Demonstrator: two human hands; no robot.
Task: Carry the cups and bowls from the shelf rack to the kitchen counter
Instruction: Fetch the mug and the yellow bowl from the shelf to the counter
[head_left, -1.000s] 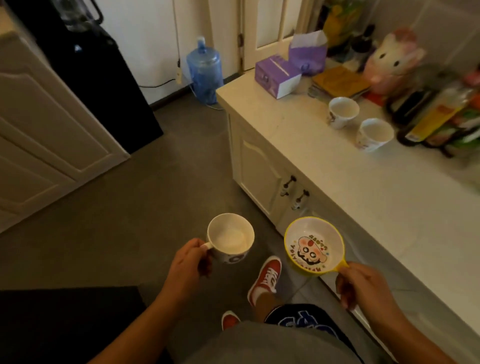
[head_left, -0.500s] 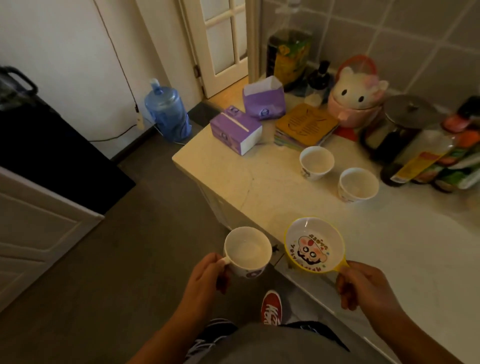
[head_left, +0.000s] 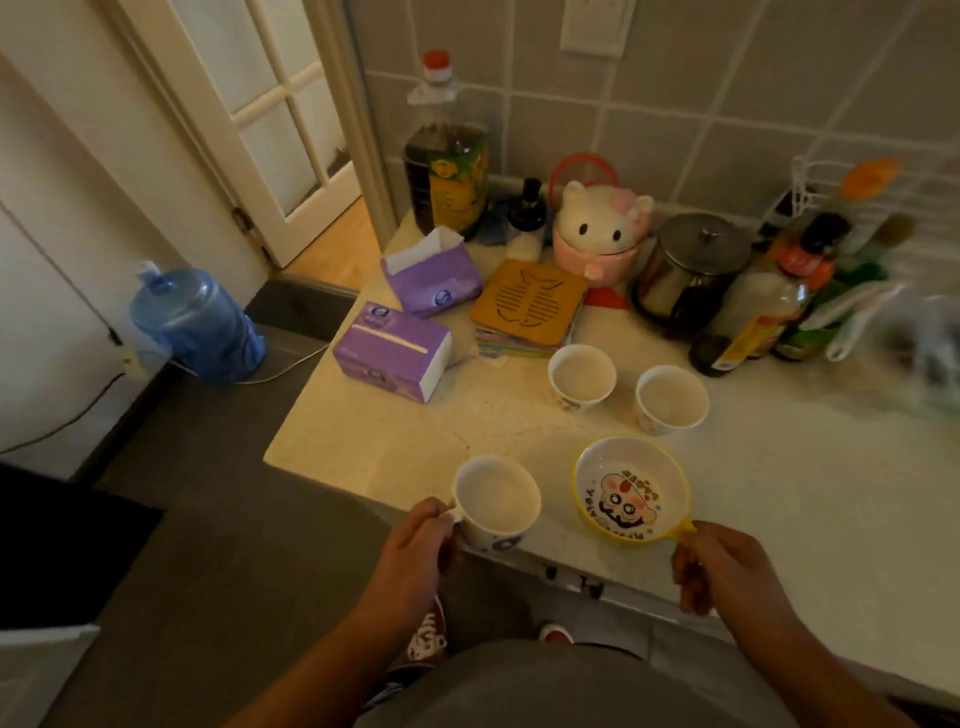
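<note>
My left hand (head_left: 415, 545) grips the handle of a white cup (head_left: 497, 498), held just over the front edge of the pale kitchen counter (head_left: 810, 499). In my right hand (head_left: 727, 566) is the yellow handle of a yellow-rimmed bowl (head_left: 631, 488) with a cartoon face inside; it hovers over the counter near its front edge. Two more white cups, one on the left (head_left: 582, 375) and one on the right (head_left: 671, 397), stand upright on the counter behind the bowl. The shelf rack is out of view.
Two purple tissue boxes (head_left: 392, 349), a stack of coasters (head_left: 527, 307), a cat-shaped pot (head_left: 602, 236), a steel pot (head_left: 688, 267) and several bottles (head_left: 753, 312) crowd the counter's back. A blue water jug (head_left: 195, 325) stands on the floor at the left.
I have stepped up to the counter and turned towards it. The cup and the bowl, over the floor a second ago, are now at and over the counter's front edge.
</note>
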